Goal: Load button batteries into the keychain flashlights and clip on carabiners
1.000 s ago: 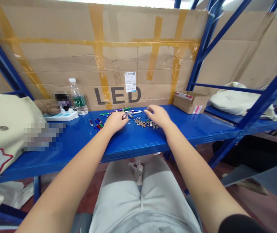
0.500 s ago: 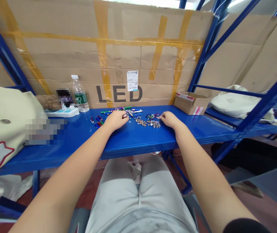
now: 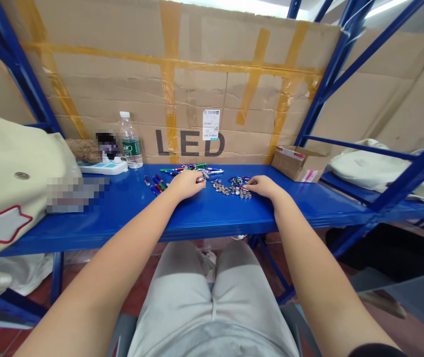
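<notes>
In the head view, your left hand [image 3: 186, 185] pinches a small shiny metal piece [image 3: 199, 179] over the blue metal bench [image 3: 212, 215], between short coloured cylindrical tubes [image 3: 159, 188] on the left and a loose spread of small round brownish-silver metal parts [image 3: 222, 188] on the right. Your right hand [image 3: 265, 186] reaches the right edge of that spread, fingertips bunched; you cannot tell whether they grip anything. Slim multicoloured pen-like sticks [image 3: 167, 170] lie on the far side.
</notes>
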Demonstrator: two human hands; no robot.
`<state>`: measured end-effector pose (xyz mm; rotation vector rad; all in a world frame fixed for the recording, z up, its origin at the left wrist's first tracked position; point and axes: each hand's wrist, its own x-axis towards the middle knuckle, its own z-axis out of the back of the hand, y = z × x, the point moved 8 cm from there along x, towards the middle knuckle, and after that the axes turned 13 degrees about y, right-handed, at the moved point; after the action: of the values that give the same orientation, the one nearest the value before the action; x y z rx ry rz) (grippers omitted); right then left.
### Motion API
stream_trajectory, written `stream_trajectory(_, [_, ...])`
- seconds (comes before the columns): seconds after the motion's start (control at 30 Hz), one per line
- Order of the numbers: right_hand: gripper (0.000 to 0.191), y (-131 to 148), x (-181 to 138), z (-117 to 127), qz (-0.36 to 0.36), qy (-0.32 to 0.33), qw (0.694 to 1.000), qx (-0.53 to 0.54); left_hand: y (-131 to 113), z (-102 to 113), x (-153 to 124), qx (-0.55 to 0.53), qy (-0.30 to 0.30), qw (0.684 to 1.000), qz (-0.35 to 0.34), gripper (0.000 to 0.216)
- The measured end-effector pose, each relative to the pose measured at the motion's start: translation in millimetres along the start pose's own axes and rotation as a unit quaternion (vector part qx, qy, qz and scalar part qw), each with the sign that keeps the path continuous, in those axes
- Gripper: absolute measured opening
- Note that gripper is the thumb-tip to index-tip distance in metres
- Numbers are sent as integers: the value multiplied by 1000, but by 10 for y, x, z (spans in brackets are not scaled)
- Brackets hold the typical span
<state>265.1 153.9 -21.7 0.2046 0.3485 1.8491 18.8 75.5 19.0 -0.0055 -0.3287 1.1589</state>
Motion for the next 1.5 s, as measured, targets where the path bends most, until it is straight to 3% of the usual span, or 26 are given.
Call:
stream_trajectory(0.23, [25,-24,36,1,1,11,1000,4,3,-9,-6,-11,0,1000,-10,26])
stream_trajectory(0.33, [30,-20,11,29,3,-7,1000,21,-4,-12,-11,-17,1,1000,-17,27])
stream_trajectory(0.43, [22,54,-45,86,22,-43,996,71,-13,-15,-10,-26,-4,999,-23,29])
stream_trajectory(0.53, [22,316,-81,98,72,-58,985,144,-48,-16,-2,-45,-14,998,-38,33])
stream_trajectory(0.63, [27,789,-74,23,148,-43,965,213,-92,27,-14,-93,-43,993,-57,37])
stream_trajectory(0.73, [27,1255,-36,-91,200,-32,943,265,-82,114,-59,-158,-85,982,-52,31])
stream_trajectory(0.83, [24,1504,14,-187,215,-33,926,309,-65,167,-98,-209,-101,972,-43,24])
stream_trajectory(1.03, [28,1498,-1,-274,225,-31,915,335,-107,134,-63,-210,-85,971,-71,15])
stream_trajectory(1.23, [19,1472,-62,-287,224,-31,916,331,20,145,-59,-201,-97,975,-22,16])
stream_trajectory(1.5, [14,1486,-81,-314,221,-17,913,343,-25,122,-36,-177,-73,980,-47,19])
